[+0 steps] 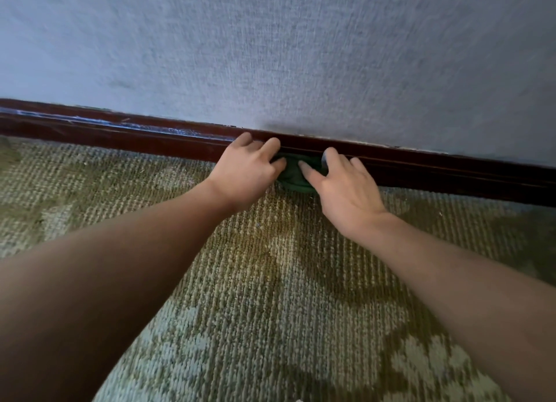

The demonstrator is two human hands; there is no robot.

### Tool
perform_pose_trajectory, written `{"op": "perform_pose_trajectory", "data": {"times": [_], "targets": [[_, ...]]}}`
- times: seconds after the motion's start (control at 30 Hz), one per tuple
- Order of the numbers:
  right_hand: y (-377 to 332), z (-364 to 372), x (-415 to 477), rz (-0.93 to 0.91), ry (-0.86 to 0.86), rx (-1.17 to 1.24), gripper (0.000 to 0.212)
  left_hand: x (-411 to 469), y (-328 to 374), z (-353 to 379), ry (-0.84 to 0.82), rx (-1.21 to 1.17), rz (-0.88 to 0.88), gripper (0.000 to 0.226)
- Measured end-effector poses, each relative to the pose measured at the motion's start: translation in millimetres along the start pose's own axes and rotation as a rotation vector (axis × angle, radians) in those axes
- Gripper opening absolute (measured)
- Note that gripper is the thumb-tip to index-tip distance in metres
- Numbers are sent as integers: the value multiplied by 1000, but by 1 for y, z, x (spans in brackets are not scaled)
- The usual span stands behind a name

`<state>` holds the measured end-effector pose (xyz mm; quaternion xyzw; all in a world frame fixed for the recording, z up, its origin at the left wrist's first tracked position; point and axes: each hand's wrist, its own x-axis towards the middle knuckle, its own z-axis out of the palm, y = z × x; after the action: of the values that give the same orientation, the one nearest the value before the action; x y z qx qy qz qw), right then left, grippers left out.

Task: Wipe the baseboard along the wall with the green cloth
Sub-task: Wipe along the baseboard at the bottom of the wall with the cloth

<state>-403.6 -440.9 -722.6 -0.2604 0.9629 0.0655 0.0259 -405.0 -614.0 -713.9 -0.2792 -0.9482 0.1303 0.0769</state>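
A person's two hands press a bunched green cloth against the dark wooden baseboard where a pale textured wall meets a patterned green carpet. The left hand lies over the cloth's left edge, its fingers loosely spread and curled onto the top of the baseboard, apparently to steady the wad from above. The right hand covers the cloth's right side, fingers parted and laid flat, the index finger across the fabric and the others against the wood; neither hand pinches the cloth, both bear down on it. The cloth sits low, wedged between the face of the baseboard and the carpet, mostly hidden under the hands, a hold that looks suited to sliding it along the trim. Pale streaks, whether dust or reflected light cannot be told, mark the baseboard's upper ledge well to the left. No bucket, bottle or other container is in view.
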Motion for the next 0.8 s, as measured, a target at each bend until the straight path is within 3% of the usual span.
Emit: {"op": "perform_pose_trajectory", "data": {"times": [0.53,0.8], "targets": [[-16,16,19,7,-88,-22,60,-5,-2,26,50,8,-12,26],[-19,4,15,-94,32,-81,69,-23,-19,19,158,-56,-27,27]]}}
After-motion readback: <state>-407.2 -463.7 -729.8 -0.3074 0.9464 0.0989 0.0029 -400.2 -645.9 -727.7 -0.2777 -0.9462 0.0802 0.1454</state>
